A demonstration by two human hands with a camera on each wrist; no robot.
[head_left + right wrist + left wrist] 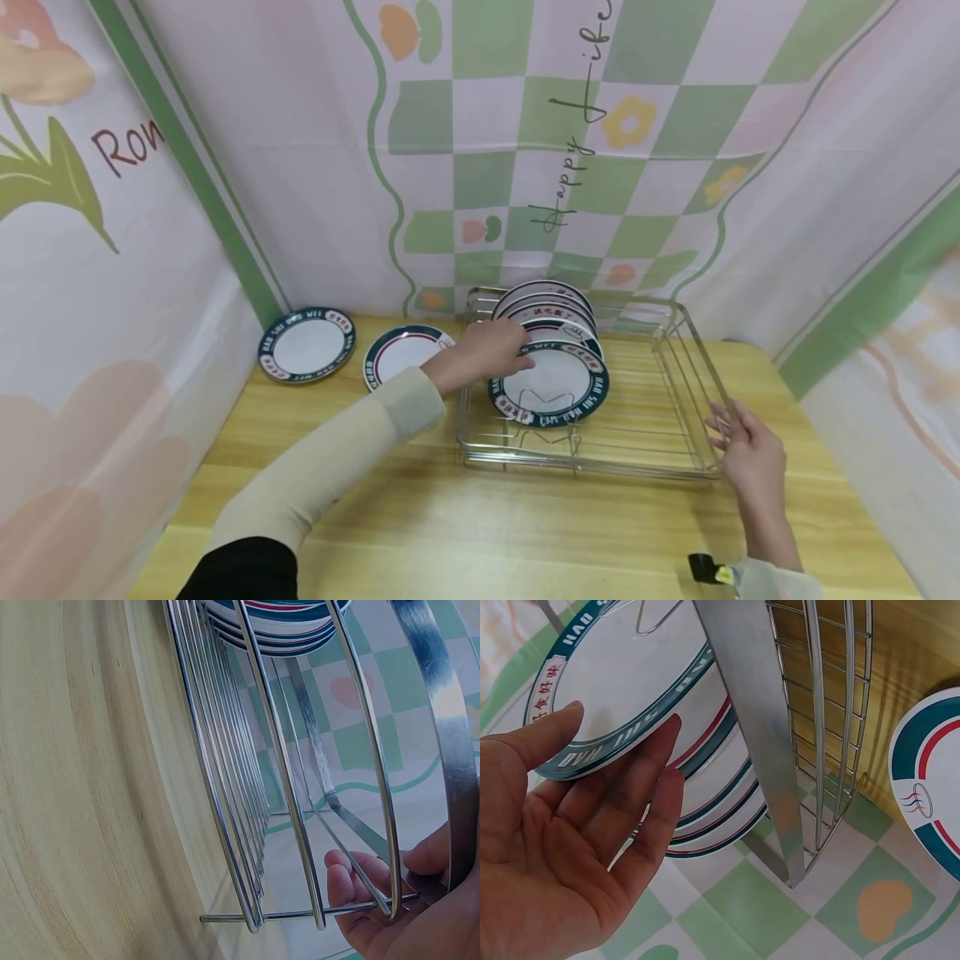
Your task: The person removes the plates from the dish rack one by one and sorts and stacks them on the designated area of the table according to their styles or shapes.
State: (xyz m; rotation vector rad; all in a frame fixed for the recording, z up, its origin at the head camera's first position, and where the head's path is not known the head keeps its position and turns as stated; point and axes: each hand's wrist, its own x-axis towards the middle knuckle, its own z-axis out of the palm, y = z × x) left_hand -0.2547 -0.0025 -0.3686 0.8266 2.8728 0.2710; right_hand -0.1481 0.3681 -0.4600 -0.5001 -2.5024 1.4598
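A metal wire dish rack (630,462) stands on the table, with several round plates upright in a row at its left side. The front plate (551,387) is white with a dark green lettered rim. My left hand (483,354) pinches this plate's upper left edge; in the left wrist view its thumb lies on the face of the plate (641,671) and the fingers are behind it. At the rack's right end my right hand (750,454) grips the side frame, its fingers curled round the metal band (450,750) in the right wrist view.
Left of the rack a red-and-green-rimmed plate (401,354) lies on the wooden table (420,533). Farther left, a green-rimmed plate (307,344) lies against the corner. A patterned curtain (487,117) hangs close behind the rack. A small black object (705,568) shows beside the right sleeve.
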